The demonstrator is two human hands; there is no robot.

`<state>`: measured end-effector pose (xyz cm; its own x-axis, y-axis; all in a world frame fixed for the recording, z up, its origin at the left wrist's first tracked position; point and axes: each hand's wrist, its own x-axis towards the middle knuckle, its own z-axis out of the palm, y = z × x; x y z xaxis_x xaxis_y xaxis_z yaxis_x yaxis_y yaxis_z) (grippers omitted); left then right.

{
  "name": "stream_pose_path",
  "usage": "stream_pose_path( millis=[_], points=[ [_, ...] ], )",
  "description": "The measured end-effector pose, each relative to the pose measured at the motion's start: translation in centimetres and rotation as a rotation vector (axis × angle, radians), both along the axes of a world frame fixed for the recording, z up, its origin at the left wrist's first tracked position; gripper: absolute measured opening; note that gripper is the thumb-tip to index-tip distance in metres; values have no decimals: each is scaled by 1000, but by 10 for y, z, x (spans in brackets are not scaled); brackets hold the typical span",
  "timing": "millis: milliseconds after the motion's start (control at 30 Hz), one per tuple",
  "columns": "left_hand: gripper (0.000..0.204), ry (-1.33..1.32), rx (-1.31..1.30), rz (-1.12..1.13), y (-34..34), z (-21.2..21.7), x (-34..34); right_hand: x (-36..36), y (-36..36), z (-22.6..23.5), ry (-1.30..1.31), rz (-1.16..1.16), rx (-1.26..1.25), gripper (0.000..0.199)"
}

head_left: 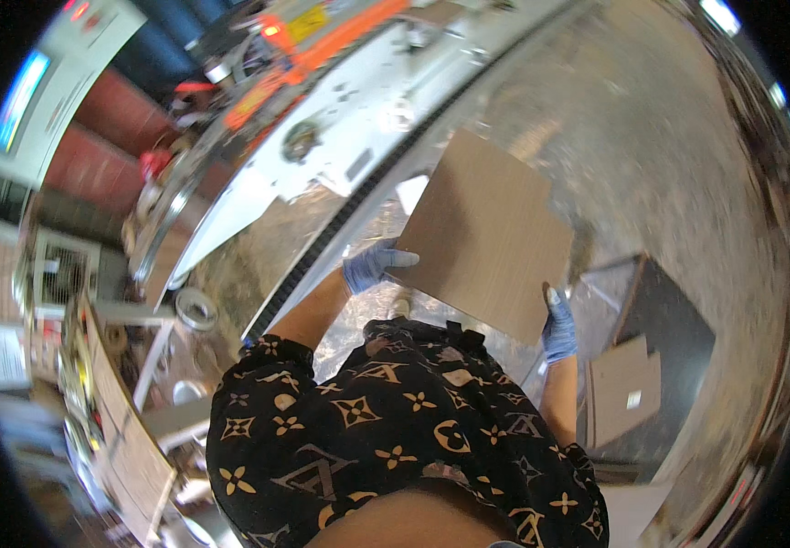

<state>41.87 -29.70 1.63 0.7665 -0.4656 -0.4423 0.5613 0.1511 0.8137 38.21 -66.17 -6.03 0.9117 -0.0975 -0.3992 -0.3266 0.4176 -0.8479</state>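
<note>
A brown wood-grain panel [486, 228] is held out in front of me, tilted, with one hand at each side. My left hand [379, 265], in a blue-grey glove, grips its near left corner with the thumb on top. Gloved the same way, my right hand [558, 327] closes on its near right edge, thumb upward; the fingers beneath the panel are hidden on both sides. To my right, a smaller brown board [624, 388] with a white label lies on a dark panel surface [678, 338].
Ahead and to the left runs a long machine with a white bed [358, 137], a black toothed edge strip and an orange beam [322, 46]. A control cabinet with a lit screen [22, 100] stands far left. Nearer on the left is a workbench [121, 411] beside a tape roll [196, 309].
</note>
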Motion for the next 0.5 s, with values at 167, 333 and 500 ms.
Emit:
stream_pose_path(
  millis=[167,333,500],
  points=[
    [90,-67,-292,535,122,-13,-31,74,158,6,-19,282,270,39],
    [83,-51,-493,1012,180,-41,-26,113,313,-19,-74,369,369,43],
    [65,-49,-375,1066,200,-68,-11,123,433,2,118,394,510,50]
  ],
)
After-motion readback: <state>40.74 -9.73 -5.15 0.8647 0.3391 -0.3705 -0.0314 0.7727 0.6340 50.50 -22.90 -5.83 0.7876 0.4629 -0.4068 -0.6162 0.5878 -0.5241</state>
